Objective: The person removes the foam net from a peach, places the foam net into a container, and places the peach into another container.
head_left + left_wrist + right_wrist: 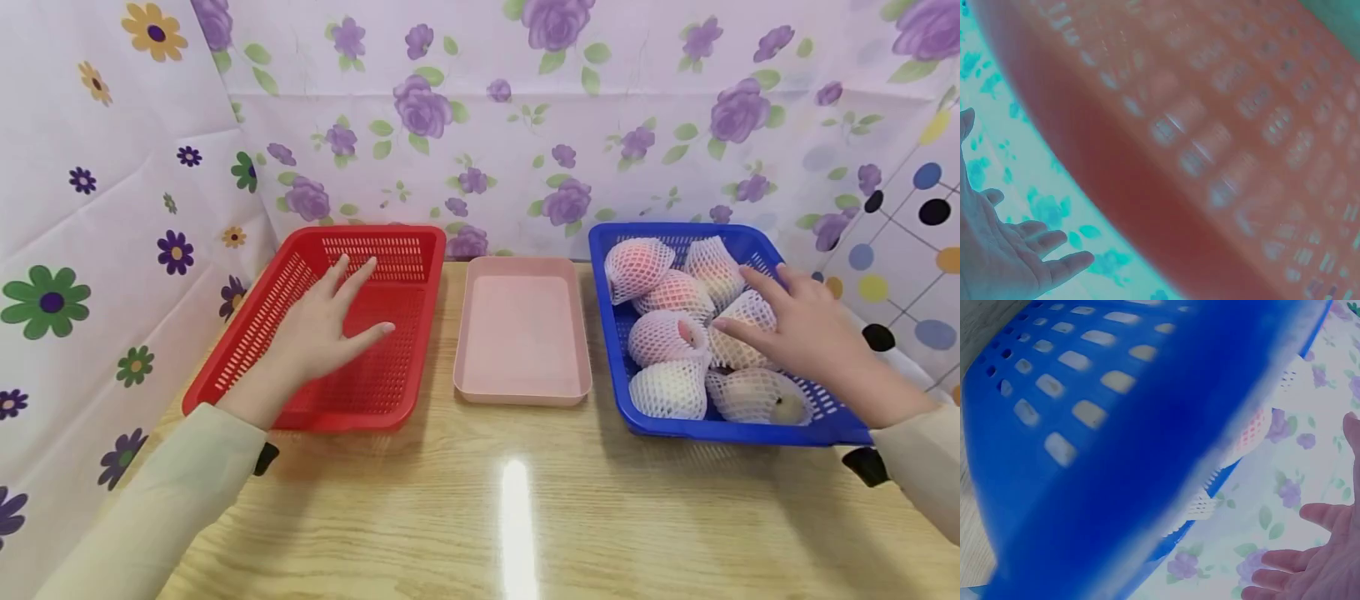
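Note:
My left hand (318,329) hovers over the red basket (408,408), fingers spread and holding nothing. The basket's slotted wall fills much of the left wrist view, where the left hand (1016,256) shows at the lower left. On the other side, my right hand (802,325) is held over the blue basket (660,427), its fingers apart above several fruits in white foam nets. One netted fruit (742,333) lies right under its fingertips; a pinkish one (637,267) sits at the back left. In the right wrist view the right hand (1316,562) shows relaxed fingers.
A shallow pink tray (522,329) stands between the two baskets on the wooden table (420,500). Flower-patterned cloth (495,142) hangs behind and to the left. A dotted cloth (907,250) lines the right side.

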Demonstrator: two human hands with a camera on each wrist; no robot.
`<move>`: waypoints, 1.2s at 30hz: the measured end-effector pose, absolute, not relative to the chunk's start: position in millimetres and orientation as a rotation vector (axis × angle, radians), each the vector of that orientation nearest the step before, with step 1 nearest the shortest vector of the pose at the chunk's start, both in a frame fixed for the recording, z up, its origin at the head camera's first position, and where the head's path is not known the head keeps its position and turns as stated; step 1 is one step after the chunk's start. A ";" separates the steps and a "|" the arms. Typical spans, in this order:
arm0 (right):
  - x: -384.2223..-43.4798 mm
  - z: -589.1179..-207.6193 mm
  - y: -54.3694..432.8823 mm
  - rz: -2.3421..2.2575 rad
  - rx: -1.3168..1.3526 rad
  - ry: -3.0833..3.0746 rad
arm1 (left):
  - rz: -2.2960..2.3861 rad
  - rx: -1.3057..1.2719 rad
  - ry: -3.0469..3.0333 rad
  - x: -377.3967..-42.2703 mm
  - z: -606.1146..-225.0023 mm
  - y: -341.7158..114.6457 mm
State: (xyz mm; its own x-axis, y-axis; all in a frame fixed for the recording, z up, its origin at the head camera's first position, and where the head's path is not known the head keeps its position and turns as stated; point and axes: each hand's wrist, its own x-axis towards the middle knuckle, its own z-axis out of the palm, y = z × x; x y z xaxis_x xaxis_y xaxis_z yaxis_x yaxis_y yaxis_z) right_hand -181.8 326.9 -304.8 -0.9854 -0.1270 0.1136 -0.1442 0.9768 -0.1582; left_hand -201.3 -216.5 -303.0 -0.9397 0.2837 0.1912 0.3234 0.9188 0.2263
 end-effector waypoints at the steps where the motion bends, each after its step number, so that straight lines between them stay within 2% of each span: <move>1: -180.5 -303.4 326.7 0.270 0.201 -3.022 | -0.397 -0.473 -2.924 -200.1 -302.7 -213.5; 19: -175.9 -299.1 321.0 0.408 0.169 -3.083 | -1.092 -0.575 -2.897 -178.3 -296.7 -141.4; 36: -168.5 -301.4 329.9 0.426 0.106 -3.167 | -1.833 -0.431 -2.745 -174.8 -301.1 -85.1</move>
State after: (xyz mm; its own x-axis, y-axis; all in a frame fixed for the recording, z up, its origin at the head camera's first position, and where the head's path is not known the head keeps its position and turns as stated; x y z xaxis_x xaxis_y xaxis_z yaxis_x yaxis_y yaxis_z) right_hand -168.5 329.9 -301.4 -0.9963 -0.0730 -0.0461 -0.0583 0.9624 -0.2653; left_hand -174.8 -85.1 -301.1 -0.9494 0.3138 -0.0117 0.1094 0.3656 0.9243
